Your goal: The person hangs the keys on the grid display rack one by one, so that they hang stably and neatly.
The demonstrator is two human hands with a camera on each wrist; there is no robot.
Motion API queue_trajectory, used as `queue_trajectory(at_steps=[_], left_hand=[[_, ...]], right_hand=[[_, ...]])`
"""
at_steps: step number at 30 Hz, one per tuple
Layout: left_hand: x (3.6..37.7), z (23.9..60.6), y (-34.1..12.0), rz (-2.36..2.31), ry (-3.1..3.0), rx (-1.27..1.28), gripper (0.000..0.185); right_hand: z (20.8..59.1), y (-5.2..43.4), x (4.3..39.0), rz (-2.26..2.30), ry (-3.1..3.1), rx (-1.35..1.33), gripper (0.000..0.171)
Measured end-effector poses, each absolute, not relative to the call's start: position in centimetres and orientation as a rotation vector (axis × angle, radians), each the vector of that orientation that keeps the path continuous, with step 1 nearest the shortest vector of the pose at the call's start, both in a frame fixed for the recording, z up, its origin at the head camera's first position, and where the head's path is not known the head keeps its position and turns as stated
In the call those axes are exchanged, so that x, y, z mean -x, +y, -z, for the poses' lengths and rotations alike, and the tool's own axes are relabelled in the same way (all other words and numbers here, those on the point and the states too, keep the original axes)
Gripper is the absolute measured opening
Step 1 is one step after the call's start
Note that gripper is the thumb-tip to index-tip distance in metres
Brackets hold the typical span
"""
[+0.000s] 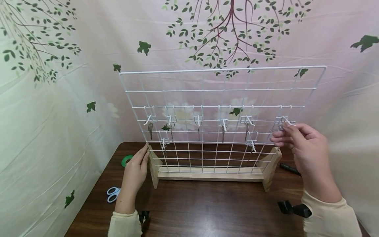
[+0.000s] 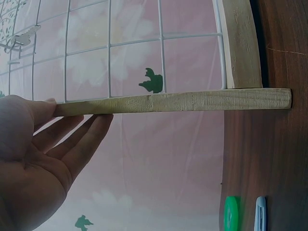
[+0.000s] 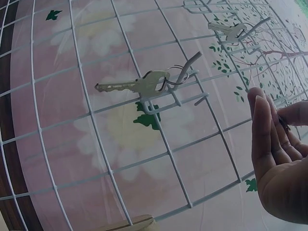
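Note:
A white wire grid (image 1: 222,69) stands upright in a wooden stand (image 1: 210,174) on a dark brown table (image 1: 207,210). Several keys hang on white hooks across its middle row, such as one key (image 1: 150,130). My left hand (image 1: 139,164) lies with straight fingers against the stand's left foot (image 1: 154,168); the left wrist view shows the left hand (image 2: 62,139) against the foot's edge (image 2: 192,101). My right hand (image 1: 281,132) pinches a key at the far-right hook (image 1: 286,120). In the right wrist view the right hand (image 3: 281,120) pinches something small, beside a hung key (image 3: 139,85).
A green tape roll (image 1: 127,160) and blue-handled scissors (image 1: 113,194) lie left of the stand. A black marker (image 1: 290,169) lies to the right. A printed curtain hangs close behind and at both sides of the table.

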State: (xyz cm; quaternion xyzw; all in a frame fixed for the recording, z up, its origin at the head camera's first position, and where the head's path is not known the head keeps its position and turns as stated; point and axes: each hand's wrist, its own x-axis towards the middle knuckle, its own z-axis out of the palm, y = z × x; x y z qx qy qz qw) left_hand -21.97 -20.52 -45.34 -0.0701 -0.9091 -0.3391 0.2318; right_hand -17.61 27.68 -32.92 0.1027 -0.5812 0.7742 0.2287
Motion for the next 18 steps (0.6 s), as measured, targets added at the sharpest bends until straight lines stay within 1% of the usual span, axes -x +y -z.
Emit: queue_trajectory(at_steps=[6,11,18], left_hand=[[22.0,45.3,-20.5,0.942,-2.507,0.191,0.046],[22.0,45.3,-20.5,0.943,-2.513,0.19,0.046],[21.9,45.4,-20.5,0.943,-2.521,0.177,0.047]], right_hand=[[33.2,27.7,17.8,-2.132,-1.575,-0.299,0.01],[33.5,27.6,17.6,-2.1,-1.601,-0.227,0.005],[34.7,28.0,16.8,-2.092,-1.676,-0.204,0.012]])
